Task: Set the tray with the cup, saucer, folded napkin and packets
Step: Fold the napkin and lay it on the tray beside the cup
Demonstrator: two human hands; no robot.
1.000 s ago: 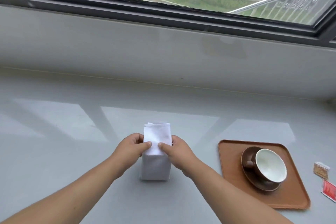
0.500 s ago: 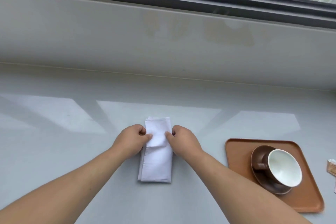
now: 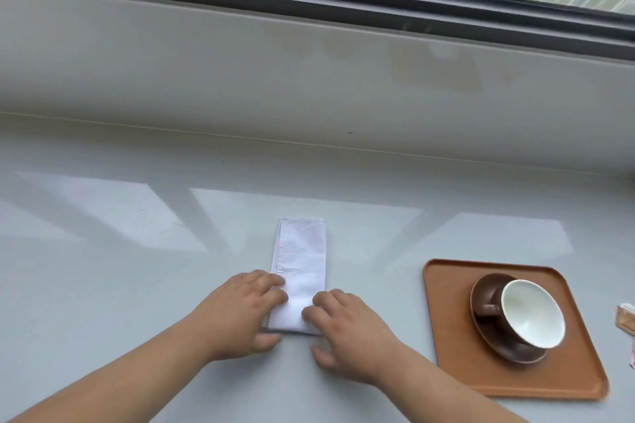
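Observation:
A white napkin [image 3: 301, 257] folded into a long narrow strip lies flat on the grey counter. My left hand [image 3: 240, 312] and my right hand [image 3: 347, 326] rest palm-down on its near end, fingers spread and pressing it against the counter. To the right sits a brown tray [image 3: 443, 312] holding a brown saucer [image 3: 494, 343] with a brown cup [image 3: 531, 312], white inside, standing on it. Two packets lie on the counter past the tray's right side: a tan packet [image 3: 627, 318] and a red packet [image 3: 632, 354], both cut by the frame edge.
A pale wall panel [image 3: 309, 79] rises behind the grey counter [image 3: 137, 251], with a dark window frame [image 3: 309, 0] above it. Bare counter stretches to the left of the napkin and between the napkin and the tray.
The napkin went from being held partly raised to lying flat as a narrow strip. Both hands slid from its middle down to its near end and flattened on it.

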